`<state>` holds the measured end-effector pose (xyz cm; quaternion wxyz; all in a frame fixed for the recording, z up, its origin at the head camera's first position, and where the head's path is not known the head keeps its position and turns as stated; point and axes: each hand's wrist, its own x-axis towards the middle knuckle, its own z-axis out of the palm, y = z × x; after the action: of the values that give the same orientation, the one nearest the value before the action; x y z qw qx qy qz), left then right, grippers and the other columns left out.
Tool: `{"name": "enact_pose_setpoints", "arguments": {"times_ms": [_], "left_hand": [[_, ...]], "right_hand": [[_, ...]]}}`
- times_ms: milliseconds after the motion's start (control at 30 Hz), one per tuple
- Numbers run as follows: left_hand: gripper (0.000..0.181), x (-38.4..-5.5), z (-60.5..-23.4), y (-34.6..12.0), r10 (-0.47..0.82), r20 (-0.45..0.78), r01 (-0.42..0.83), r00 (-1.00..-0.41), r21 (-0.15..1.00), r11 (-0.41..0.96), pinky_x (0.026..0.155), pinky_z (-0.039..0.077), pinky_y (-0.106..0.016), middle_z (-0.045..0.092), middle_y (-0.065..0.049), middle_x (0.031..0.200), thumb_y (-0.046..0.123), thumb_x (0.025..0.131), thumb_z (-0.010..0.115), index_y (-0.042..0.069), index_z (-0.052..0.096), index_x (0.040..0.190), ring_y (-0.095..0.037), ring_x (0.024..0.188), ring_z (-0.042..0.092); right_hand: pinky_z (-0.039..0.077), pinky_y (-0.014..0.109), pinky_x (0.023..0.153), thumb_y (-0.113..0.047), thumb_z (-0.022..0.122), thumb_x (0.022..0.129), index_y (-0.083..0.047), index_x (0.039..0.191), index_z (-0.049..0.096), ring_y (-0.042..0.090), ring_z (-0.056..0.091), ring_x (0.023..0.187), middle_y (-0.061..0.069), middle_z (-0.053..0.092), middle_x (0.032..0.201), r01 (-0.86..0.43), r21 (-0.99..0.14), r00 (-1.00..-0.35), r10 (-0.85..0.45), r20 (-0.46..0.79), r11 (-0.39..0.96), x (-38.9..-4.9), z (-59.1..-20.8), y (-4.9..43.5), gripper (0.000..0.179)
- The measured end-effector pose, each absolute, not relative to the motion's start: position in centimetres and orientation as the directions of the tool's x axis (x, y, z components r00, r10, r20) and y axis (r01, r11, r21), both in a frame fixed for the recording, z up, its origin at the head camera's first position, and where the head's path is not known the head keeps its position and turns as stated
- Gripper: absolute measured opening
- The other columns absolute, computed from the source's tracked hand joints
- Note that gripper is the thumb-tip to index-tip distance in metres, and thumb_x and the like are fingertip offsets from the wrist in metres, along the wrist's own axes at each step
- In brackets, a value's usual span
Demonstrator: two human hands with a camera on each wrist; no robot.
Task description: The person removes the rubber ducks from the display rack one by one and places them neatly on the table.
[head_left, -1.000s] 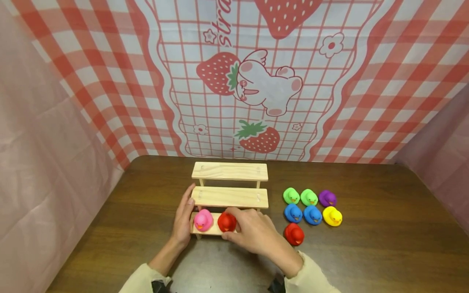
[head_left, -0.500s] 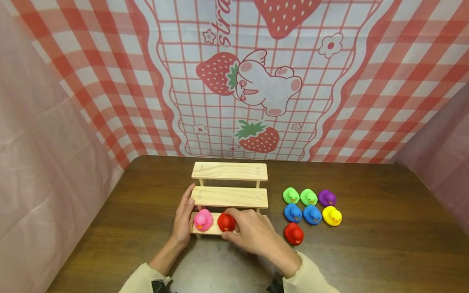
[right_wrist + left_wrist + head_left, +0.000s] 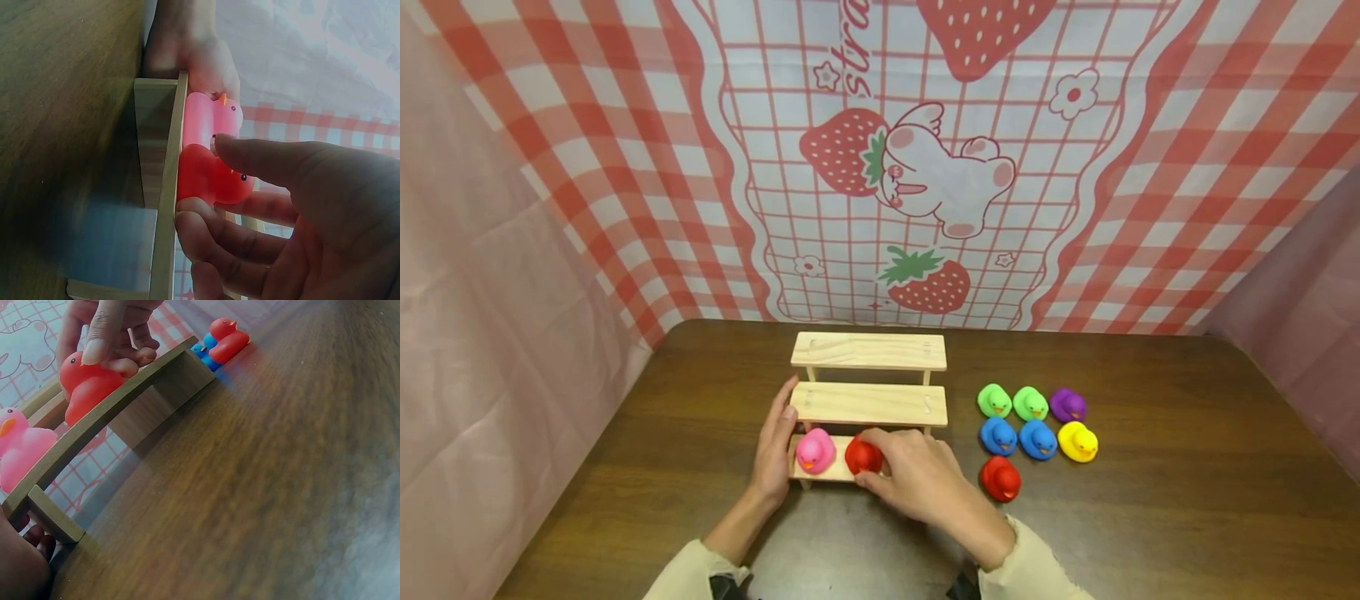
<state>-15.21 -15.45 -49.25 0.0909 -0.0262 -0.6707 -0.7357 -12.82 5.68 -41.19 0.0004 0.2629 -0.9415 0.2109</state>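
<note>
A pale wooden three-step stand (image 3: 868, 404) sits on the table. On its lowest step is a pink rubber duck (image 3: 816, 452) at the left, with a red rubber duck (image 3: 862, 456) beside it. My right hand (image 3: 917, 475) pinches that red duck between thumb and fingers, its base right at the step in the right wrist view. My left hand (image 3: 773, 454) lies along the stand's left end, fingers extended and touching its side. In the left wrist view, some left fingertips (image 3: 34, 536) show by the step's leg; the rest of that hand is mostly out of frame.
Right of the stand, several rubber ducks stand grouped: two green, a purple duck (image 3: 1068, 406), two blue, a yellow duck (image 3: 1078, 442) and another red duck (image 3: 1001, 479). A strawberry-print checked cloth (image 3: 887, 167) hangs behind the brown table (image 3: 1187, 467).
</note>
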Motion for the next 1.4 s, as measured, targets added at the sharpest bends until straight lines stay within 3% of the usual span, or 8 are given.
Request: {"name": "enact_pose_setpoints", "arguments": {"times_ms": [300,500,867,1400], "left_hand": [[0.050,-15.1,-49.3,-15.5,-0.100,0.161,0.168,-0.982,0.983,-0.070,0.087,0.042,-0.019,0.054,0.008,0.095,0.023,0.109,0.032,0.005,0.029,0.156,-0.007,0.087,0.052],[0.050,-15.1,-49.4,-15.4,-0.107,0.161,0.170,-0.981,0.982,-0.082,0.088,0.041,-0.020,0.055,0.009,0.096,0.022,0.109,0.032,0.005,0.030,0.156,-0.005,0.087,0.052],[0.050,-15.0,-49.1,-15.5,-0.107,0.170,0.180,-0.980,0.980,-0.088,0.085,0.043,-0.019,0.055,0.010,0.097,0.021,0.109,0.032,0.005,0.030,0.156,-0.004,0.086,0.052],[0.049,-15.1,-49.2,-15.4,-0.104,0.180,0.189,-0.978,0.978,-0.090,0.086,0.043,-0.020,0.055,0.010,0.096,0.021,0.109,0.032,0.004,0.031,0.156,-0.005,0.087,0.052]], "right_hand": [[0.044,0.033,0.053,-0.036,0.078,0.085,-0.027,0.114,0.070,0.008,0.054,0.063,-0.008,0.063,0.072,-0.476,-0.403,-0.875,-0.469,0.122,0.782,-12.7,-40.5,6.2,0.031],[0.040,0.028,0.053,-0.036,0.079,0.085,-0.026,0.113,0.070,0.002,0.049,0.059,-0.014,0.055,0.064,-0.454,-0.421,-0.887,-0.444,0.128,0.785,-12.5,-39.4,7.2,0.032],[0.039,0.020,0.051,-0.033,0.081,0.083,-0.023,0.109,0.071,-0.003,0.045,0.053,-0.015,0.056,0.063,-0.431,-0.446,-0.901,-0.401,0.166,0.784,-12.3,-38.5,10.3,0.029],[0.039,0.019,0.051,-0.031,0.083,0.081,-0.021,0.111,0.071,-0.003,0.045,0.056,-0.014,0.056,0.067,-0.403,-0.442,-0.915,-0.361,0.179,0.801,-12.6,-37.9,14.3,0.034]]}}
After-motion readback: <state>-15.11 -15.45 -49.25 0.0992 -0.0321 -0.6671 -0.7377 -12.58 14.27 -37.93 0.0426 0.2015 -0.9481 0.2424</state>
